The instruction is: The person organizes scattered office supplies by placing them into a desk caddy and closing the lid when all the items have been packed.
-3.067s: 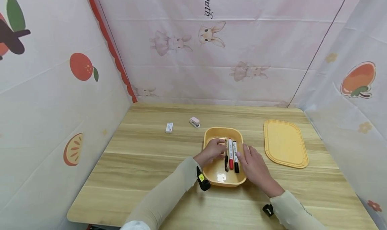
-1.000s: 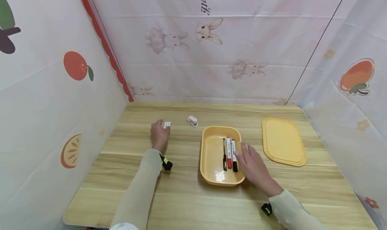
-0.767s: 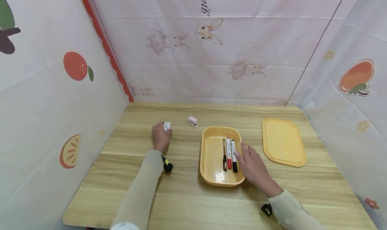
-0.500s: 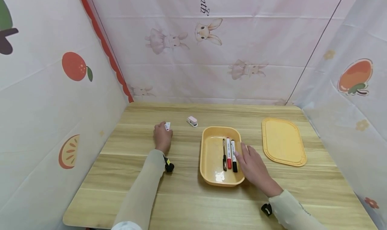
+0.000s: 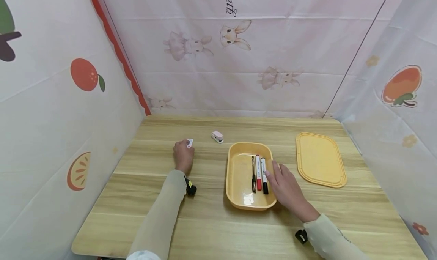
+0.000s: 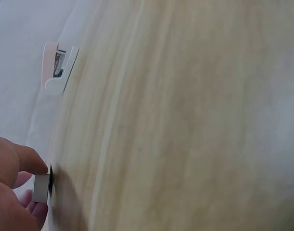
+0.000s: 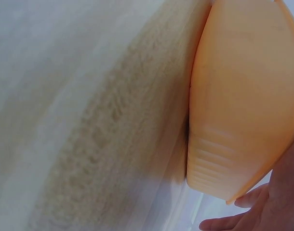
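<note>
My left hand (image 5: 184,153) pinches a small white box (image 5: 190,142) at the far left of the table. In the left wrist view the thumb and fingers hold this box (image 6: 41,188) close over the tabletop, its end showing pale grey. My right hand (image 5: 288,188) rests along the right rim of a yellow plastic bin (image 5: 235,199), fingers extended and thumb reaching over the edge. Inside the bin lie a black pen (image 5: 253,176), a red marker (image 5: 258,174) and a black marker (image 5: 264,178), side by side. The right wrist view shows the bin's outer wall (image 7: 243,96) beside the fingers.
A pink and white mini stapler (image 5: 217,136) lies behind the bin, right of the left hand. To the right a flat yellow lid (image 5: 321,159) lies on the wooden table (image 5: 205,229). Printed cloth walls (image 5: 283,51) enclose the table's back and sides.
The left hand has left the bin for the small white box at the left, and its fingers have closed on it. The right hand has stayed at the bin's rim.
</note>
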A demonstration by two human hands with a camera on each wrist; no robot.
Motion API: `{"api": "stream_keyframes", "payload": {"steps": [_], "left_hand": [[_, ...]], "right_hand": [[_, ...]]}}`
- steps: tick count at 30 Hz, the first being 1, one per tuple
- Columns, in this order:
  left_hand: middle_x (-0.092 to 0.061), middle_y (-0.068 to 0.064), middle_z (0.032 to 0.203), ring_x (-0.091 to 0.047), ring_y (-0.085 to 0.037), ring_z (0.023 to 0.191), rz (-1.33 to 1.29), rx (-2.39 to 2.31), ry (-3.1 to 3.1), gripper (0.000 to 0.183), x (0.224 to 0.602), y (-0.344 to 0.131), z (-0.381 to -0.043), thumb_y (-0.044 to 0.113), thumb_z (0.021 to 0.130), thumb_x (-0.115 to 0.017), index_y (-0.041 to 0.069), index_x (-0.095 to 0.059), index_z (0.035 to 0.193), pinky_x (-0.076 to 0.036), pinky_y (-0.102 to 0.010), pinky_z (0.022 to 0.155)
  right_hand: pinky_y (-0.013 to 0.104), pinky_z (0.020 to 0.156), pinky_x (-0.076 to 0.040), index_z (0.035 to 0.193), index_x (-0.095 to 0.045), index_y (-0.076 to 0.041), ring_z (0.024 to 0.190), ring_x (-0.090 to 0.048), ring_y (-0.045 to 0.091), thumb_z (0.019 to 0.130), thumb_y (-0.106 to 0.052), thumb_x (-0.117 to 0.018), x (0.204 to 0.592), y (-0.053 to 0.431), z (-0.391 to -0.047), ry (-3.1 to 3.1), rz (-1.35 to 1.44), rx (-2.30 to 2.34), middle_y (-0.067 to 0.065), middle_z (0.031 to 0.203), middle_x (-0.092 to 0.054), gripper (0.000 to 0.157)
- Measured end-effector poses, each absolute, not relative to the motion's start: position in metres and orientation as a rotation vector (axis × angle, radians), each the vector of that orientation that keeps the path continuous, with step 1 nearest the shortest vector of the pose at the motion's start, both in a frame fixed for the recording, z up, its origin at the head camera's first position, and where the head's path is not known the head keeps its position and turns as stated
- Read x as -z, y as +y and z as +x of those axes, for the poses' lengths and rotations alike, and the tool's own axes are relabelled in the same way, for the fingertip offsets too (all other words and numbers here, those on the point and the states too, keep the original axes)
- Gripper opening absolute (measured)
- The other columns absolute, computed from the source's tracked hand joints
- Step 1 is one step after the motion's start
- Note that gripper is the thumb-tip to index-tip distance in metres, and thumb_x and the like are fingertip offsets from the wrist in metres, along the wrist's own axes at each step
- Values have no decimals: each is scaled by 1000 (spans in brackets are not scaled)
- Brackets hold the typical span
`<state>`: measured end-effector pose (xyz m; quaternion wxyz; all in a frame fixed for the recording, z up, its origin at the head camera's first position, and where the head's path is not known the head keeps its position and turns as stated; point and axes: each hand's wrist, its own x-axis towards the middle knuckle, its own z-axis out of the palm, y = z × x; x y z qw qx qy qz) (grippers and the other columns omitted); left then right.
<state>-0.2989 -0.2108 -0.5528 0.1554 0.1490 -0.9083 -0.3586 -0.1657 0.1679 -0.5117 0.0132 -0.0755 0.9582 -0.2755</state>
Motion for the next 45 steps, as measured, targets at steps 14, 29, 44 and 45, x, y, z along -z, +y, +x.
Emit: {"api": "stream_keyframes", "payload": {"steps": [14, 29, 44, 45], "left_hand": [[-55, -23, 132, -49, -40, 121, 380, 1206, -2488, 37, 548, -209, -287, 6, 89, -67, 0, -67, 125, -43, -50, 103], [-55, -16, 132, -55, -30, 117, 198, 1515, -2342, 36, 503, -152, -250, 2, 87, -67, 2, -69, 122, -55, -39, 91], [-59, -10, 127, -53, -27, 117, -51, 1229, -2449, 31, 490, -81, -206, 6, 88, -71, 7, -73, 118, -49, -39, 100], [-59, -10, 127, -53, -27, 117, -73, 1202, -2461, 30, 491, -77, -205, 6, 88, -70, 7, -73, 118, -49, -38, 100]], "right_hand": [[66, 118, -19, 160, -19, -2, 146, -23, 54, 108, -52, -26, 510, 167, -165, 2989, -241, 859, 34, 159, -23, 73], [66, 118, -19, 159, -21, -1, 145, -23, 54, 107, -56, -23, 512, 167, -165, 2998, -258, 859, 34, 159, -24, 76], [66, 119, -18, 160, -17, -1, 146, -21, 54, 108, -53, -24, 513, 167, -165, 2990, -255, 853, 35, 159, -22, 74], [65, 119, -18, 160, -18, -1, 146, -22, 54, 108, -54, -23, 513, 167, -165, 2993, -257, 851, 35, 159, -22, 75]]}}
